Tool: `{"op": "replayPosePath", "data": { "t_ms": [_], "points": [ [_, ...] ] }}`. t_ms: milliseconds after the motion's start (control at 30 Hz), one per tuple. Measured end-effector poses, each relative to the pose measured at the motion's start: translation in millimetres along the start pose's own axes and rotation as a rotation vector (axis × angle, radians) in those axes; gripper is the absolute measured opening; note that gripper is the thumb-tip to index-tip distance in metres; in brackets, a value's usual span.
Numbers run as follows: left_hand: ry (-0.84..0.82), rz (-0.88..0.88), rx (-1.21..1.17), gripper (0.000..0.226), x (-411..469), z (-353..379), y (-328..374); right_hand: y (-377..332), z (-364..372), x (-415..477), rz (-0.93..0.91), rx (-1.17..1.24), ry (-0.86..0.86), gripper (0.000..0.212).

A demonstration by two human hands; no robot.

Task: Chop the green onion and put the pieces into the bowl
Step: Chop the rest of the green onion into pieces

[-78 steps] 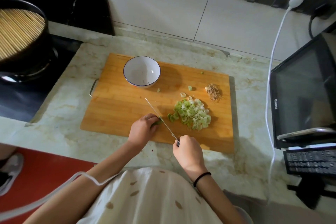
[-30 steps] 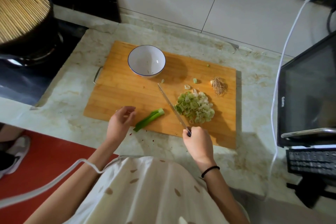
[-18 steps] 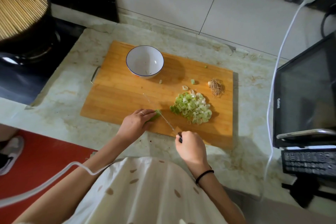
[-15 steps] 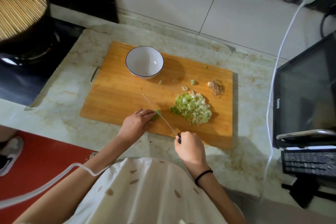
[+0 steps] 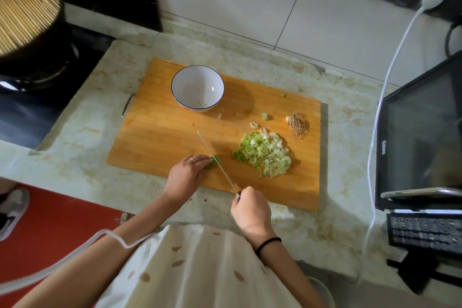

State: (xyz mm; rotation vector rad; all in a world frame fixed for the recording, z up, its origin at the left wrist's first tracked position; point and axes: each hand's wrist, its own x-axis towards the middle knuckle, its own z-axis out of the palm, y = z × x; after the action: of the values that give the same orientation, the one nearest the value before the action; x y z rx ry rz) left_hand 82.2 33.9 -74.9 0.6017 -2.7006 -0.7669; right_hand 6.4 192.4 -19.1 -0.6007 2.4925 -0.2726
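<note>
Green onion stub (image 5: 212, 164) is lying near the cutting board's (image 5: 160, 132) front edge, left hand (image 5: 186, 175) pinching it; right hand (image 5: 251, 210) is gripping the knife (image 5: 205, 144), cut pieces (image 5: 262, 154) well right.

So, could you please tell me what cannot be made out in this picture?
Head view: green onion stub, mostly covered by the left hand, length unknown.
Head view: handle of the knife, hidden inside the right hand.
Head view: bits in the bowl, too small to identify.
</note>
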Motion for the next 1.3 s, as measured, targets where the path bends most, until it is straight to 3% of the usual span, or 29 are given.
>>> {"op": "replayPosePath", "data": {
  "t_ms": [233,667,933,1300],
  "points": [
    [0.035,-0.009,-0.019,0.029,-0.9,4.8,-2.4,-16.6,0.5,9.8,0.004,0.026,0.046,0.014],
    [0.016,-0.073,-0.041,0.028,-0.7,-0.6,2.6,-29.1,-7.1,25.1,0.030,0.107,-0.022,0.014],
    [0.007,-0.058,-0.088,0.029,-1.9,0.3,0.2,7.9,-13.8,9.4,0.063,0.014,0.133,0.032],
    [-0.045,-0.071,-0.099,0.024,12.9,7.1,5.5,-1.1,-13.7,-3.0,-0.099,0.026,0.137,0.027]
  ]
}}
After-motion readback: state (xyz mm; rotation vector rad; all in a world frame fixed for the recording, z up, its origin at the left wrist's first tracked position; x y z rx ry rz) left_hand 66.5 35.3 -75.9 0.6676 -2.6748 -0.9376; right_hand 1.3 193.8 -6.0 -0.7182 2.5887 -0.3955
